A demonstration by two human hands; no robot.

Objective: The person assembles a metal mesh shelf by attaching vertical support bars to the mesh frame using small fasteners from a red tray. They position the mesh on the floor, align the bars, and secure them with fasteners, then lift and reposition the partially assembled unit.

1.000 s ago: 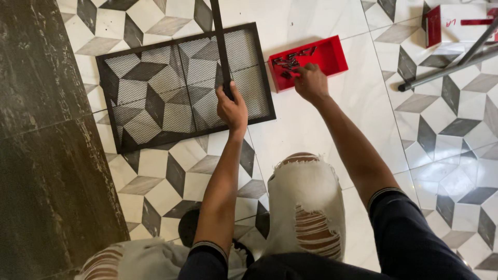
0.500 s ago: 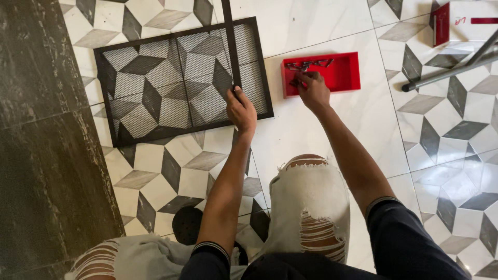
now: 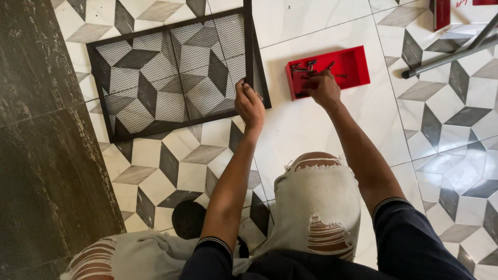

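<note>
**Red tray, black mesh: a fastener being fetched**

Red plastic marks the spot where the right hand (image 3: 322, 88) works — it is down in the tray (image 3: 358, 65), fingertips pinched among the small dark screws (image 3: 306, 67) heaped at the tray's left end. Whether a screw is already caught between the fingers cannot be told; the hand covers that part.

The left hand (image 3: 250, 103) is closed around a black bar (image 3: 248, 41) that stands on the right side of the mesh panel (image 3: 171, 78), gripping it low, near the panel's near-right corner. The panel lies flat on the patterned tiled floor (image 3: 332, 135), to the left of the tray and just apart from it. The bar runs away from the hand to the far edge of the view.

By the look of it, the step in hand is picking a fastener while the bar is held in place against the frame. The next move would call for a clean pinch on one screw only, lifted clear of the pile, then carried left to the joint — with the left hand keeping the bar square, since any slip there would shift the alignment.

Far right, a grey metal tube (image 3: 451, 54) lies slanted on the floor.
</note>
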